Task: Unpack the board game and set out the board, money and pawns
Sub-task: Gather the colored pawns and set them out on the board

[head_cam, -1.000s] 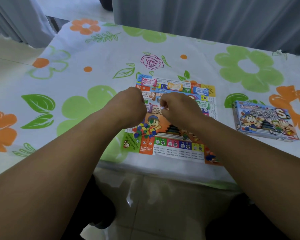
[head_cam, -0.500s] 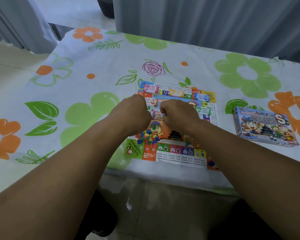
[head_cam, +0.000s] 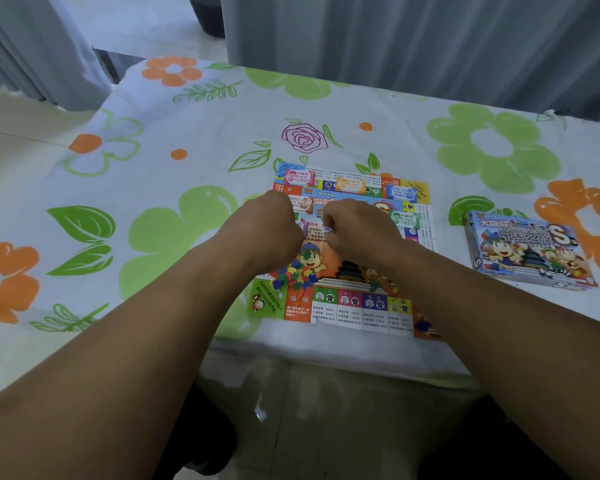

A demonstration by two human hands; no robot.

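Note:
The colourful game board [head_cam: 347, 308] lies flat on the table near its front edge. Small money stacks sit on it: pink [head_cam: 298, 177], orange [head_cam: 351, 184], blue [head_cam: 400, 192] and green [head_cam: 404, 219]. A pile of small coloured pawns [head_cam: 293, 277] rests on the board's near left part. My left hand [head_cam: 271, 226] and my right hand [head_cam: 357, 233] hover close together over the board's middle, fingers curled. Between them they pinch a small purple money stack [head_cam: 327, 230], mostly hidden by the knuckles.
The game box [head_cam: 530, 251] lies to the right of the board on the flowered tablecloth [head_cam: 174, 237]. Grey curtains [head_cam: 413, 43] hang behind the table's far edge. Floor shows past the left edge and below the front edge.
Both hands stay together over the board's middle, working at the small purple piece. The view shifts slightly; board, money stacks, pawns and box have not moved.

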